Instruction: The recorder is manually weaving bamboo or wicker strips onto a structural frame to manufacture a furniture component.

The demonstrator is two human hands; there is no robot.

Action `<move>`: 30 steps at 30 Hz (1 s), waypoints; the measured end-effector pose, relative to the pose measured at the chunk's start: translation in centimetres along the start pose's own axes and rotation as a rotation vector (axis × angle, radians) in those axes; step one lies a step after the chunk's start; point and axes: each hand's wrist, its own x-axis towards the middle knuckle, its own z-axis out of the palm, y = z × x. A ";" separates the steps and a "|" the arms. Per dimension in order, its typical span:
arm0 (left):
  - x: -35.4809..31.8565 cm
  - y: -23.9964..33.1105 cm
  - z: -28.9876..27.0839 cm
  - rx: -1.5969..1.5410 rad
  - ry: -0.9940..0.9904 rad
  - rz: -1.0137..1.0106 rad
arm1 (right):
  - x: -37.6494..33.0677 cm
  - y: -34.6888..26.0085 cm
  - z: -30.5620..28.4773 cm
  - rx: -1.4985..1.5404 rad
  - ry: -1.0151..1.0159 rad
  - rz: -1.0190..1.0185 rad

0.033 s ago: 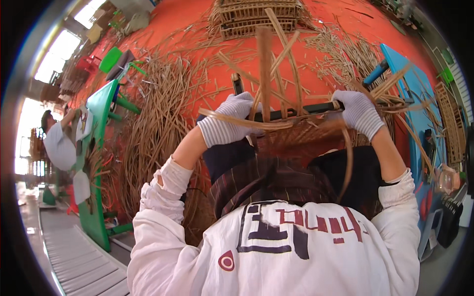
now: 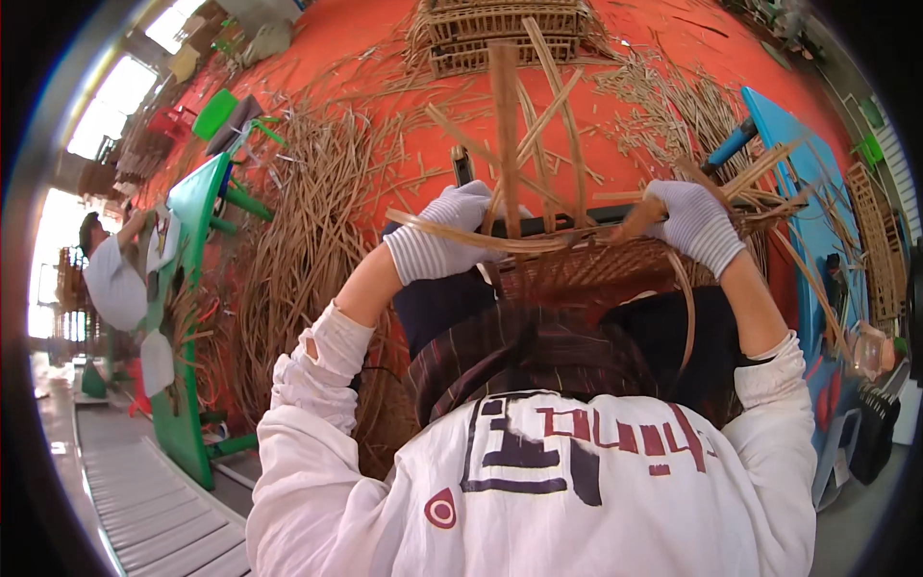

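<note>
In front of my lap is a partly woven brown basket [image 2: 586, 274], with a dark bar [image 2: 606, 213] along its upper edge. Several loose strips stick up from that edge, among them a wide flat strip [image 2: 505, 135]. My left hand [image 2: 450, 231], in a striped grey glove, is closed on the basket's left edge, where a pale strip crosses it. At the other end, my gloved right hand [image 2: 694, 223] is closed around a brown strip [image 2: 639, 219], whose end points down and left over the bar. Fingertips of both hands are partly hidden.
Heaps of long brown strips [image 2: 308, 240] cover the red floor at left, with more at right. Woven baskets [image 2: 505, 38] are stacked ahead. A green table [image 2: 192, 288] stands at left, a blue table [image 2: 803, 192] at right. Another person [image 2: 117, 279] works beyond the green table.
A brown strip end now shows at my right hand, over the dark bar. The wide upright strip has shifted slightly left. My left hand stays nearly in place.
</note>
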 end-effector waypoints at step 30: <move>-3.1 1.9 2.0 -0.788 0.618 -0.297 | -2.1 -15.8 1.5 -0.255 0.440 -0.042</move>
